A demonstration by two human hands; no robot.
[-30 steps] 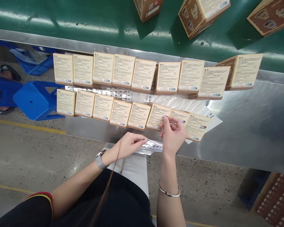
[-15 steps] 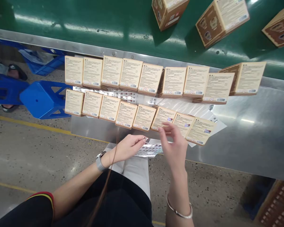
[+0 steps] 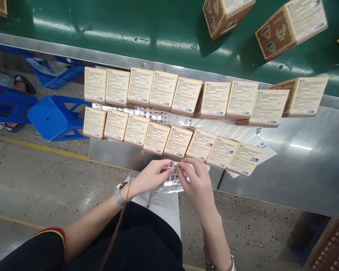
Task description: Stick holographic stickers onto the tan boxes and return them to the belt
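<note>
My left hand [image 3: 152,176] grips the left edge of a shiny sticker sheet [image 3: 171,185] printed with rows of small labels, held just off the table's front edge. My right hand [image 3: 198,185] is closed, thumb and forefinger pinched at the sheet's upper part; whether a single sticker is between them is hidden. Just beyond the hands stands the near row of cream and brown boxes. Its three right-hand boxes, a box [image 3: 201,139], a middle box [image 3: 220,148] and an end box [image 3: 243,152], each bear a small shiny sticker near the barcode.
A far row of similar boxes [image 3: 186,94] stands behind, with more sheets [image 3: 223,126] lying between the rows on the metal table [image 3: 305,162]. Several boxes [image 3: 292,28] are on the green belt [image 3: 101,22]. A blue stool [image 3: 49,118] stands left, beside a person's foot [image 3: 22,86].
My right hand has come down and left from the near-row boxes to the sticker sheet, and its fingers have closed there. The sheet is tilted up a little. The whole view has shifted slightly.
</note>
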